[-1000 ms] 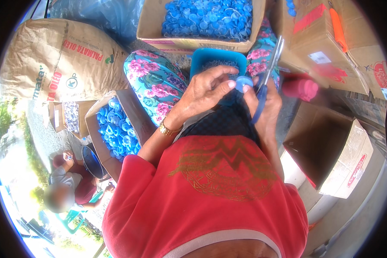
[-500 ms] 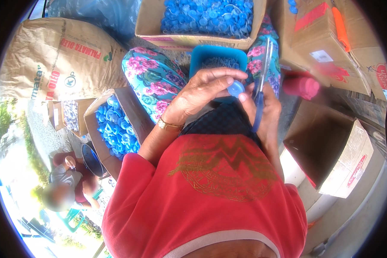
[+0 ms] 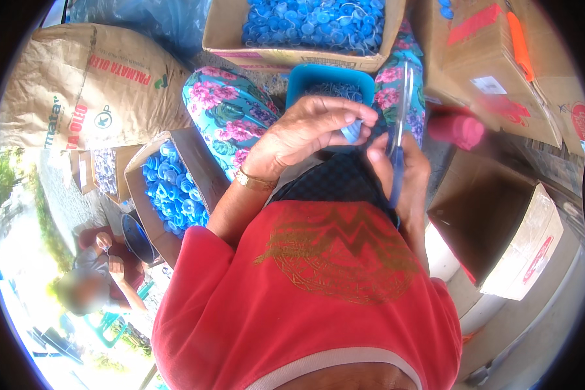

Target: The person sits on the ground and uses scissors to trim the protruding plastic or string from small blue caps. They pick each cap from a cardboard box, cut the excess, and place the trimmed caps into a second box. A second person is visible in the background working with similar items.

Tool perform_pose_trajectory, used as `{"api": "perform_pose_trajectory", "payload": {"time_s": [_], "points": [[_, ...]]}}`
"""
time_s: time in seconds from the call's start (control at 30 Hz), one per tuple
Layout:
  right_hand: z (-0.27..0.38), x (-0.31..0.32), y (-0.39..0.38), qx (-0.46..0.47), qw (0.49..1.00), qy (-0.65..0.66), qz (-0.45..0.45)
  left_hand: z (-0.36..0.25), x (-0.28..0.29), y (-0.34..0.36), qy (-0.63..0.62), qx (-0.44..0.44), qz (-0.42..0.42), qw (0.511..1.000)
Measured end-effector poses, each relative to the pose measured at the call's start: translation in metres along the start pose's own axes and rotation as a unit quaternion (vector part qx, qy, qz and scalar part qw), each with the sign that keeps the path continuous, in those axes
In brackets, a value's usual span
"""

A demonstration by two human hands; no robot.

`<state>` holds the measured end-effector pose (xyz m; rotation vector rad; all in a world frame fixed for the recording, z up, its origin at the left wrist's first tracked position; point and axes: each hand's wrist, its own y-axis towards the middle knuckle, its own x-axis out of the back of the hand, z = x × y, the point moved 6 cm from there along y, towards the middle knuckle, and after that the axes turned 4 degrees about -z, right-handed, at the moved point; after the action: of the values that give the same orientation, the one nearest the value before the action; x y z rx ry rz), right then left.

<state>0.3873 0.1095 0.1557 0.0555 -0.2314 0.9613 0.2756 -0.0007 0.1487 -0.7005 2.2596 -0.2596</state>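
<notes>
My left hand [image 3: 305,133], a gold-coloured watch on its wrist, pinches a small translucent blue plastic cap [image 3: 351,132] between thumb and fingers. Just to its right, my right hand [image 3: 406,169] is closed around blue-handled scissors [image 3: 396,166], whose long metal blades point away from me. The blades stand apart from the cap. Below both hands, between my knees, a blue plastic bin [image 3: 297,81] holds thin, pale strands.
A cardboard box [image 3: 292,60] of blue caps stands ahead; another box [image 3: 209,153] of blue pieces is at left. A stuffed paper sack [image 3: 130,62] lies far left. On the right are a pink bottle-like object [image 3: 458,132] and an open carton [image 3: 523,250]. A person [image 3: 114,260] sits farther left.
The cap has turned in my left fingers and now shows edge-on. My right hand and the scissors have shifted slightly right and down, away from it.
</notes>
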Motion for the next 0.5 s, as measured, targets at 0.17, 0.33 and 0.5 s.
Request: {"api": "perform_pose_trajectory", "payload": {"time_s": [0.17, 0.33, 0.5], "points": [[-0.018, 0.013, -0.019, -0.088, 0.991, 0.008, 0.1, -0.013, 0.007, 0.001, -0.017, -0.027, 0.035, 0.999], [-0.024, 0.012, -0.035, -0.102, 0.979, 0.003, 0.177, -0.026, 0.006, 0.0, -0.012, -0.044, 0.079, 0.996], [-0.02, 0.004, -0.031, -0.085, 0.976, -0.015, 0.2, -0.025, 0.006, 0.001, 0.002, -0.03, 0.121, 0.992]]}}
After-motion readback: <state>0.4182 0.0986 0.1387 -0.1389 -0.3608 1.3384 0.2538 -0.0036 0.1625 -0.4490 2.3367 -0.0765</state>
